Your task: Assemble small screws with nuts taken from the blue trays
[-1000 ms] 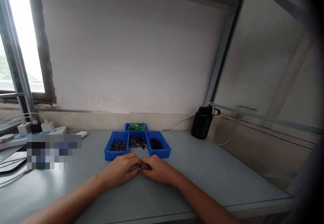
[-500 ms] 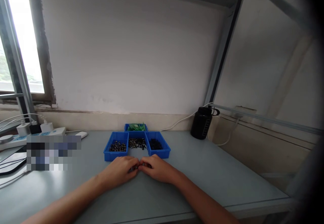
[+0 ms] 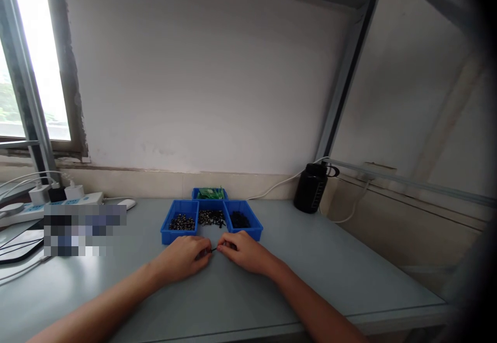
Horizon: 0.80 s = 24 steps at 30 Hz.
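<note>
Two-handed pinch grip on small part (image 3: 214,250)

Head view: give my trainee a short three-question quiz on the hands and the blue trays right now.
1. True or false: both hands rest low on the grey table, fingertips nearly meeting.
2. Which blue plastic tray holds the darkest small parts? A) left tray B) right tray C) rear tray
3. What stands right of the trays, by the wall?

Key
1. True: left hand and right hand pinch a thin dark small part between them, too small to identify.
2. B: right tray looks black; left tray mixed metallic; rear tray green.
3. A black bottle.
</note>
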Available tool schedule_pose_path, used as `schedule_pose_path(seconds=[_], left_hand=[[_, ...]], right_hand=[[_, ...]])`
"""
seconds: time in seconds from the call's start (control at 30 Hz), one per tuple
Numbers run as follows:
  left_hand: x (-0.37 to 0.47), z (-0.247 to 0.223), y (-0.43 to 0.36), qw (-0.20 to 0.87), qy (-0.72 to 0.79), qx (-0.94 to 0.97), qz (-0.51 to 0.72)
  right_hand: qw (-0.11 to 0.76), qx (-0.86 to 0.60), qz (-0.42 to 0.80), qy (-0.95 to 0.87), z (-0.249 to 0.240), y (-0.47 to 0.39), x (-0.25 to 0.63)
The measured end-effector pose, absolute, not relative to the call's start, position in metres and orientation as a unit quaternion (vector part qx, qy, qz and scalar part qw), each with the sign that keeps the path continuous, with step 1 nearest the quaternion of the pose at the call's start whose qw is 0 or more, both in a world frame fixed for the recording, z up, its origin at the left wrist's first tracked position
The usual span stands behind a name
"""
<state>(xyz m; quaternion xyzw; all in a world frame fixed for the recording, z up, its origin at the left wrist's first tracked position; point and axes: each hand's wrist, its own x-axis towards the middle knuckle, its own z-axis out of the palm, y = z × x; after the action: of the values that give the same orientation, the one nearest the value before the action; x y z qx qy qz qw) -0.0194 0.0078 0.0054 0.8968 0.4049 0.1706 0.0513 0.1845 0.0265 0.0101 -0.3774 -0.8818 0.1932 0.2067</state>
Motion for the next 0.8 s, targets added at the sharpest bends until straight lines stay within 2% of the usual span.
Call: schedule_pose_path(seconds=[0.27,0.5,0.8], left_hand=[[-0.0196,0.0059,0.0073,0.061,0.377,0.898,0.22],[-0.0157,0.0039,0.0035,0.063,0.332,0.916,0.215],[-0.0194,0.0054,0.0089,0.031,0.393,0.894,0.212]], right_hand=[[0.184,-0.359,0.205,-0.892,0.0086,0.0242,0.1833],[0.156,-0.343,0.199,-0.905,0.0041,0.0248,0.1817],[0.199,-0.371,0.184,-0.888,0.0083,0.0269,0.184]])
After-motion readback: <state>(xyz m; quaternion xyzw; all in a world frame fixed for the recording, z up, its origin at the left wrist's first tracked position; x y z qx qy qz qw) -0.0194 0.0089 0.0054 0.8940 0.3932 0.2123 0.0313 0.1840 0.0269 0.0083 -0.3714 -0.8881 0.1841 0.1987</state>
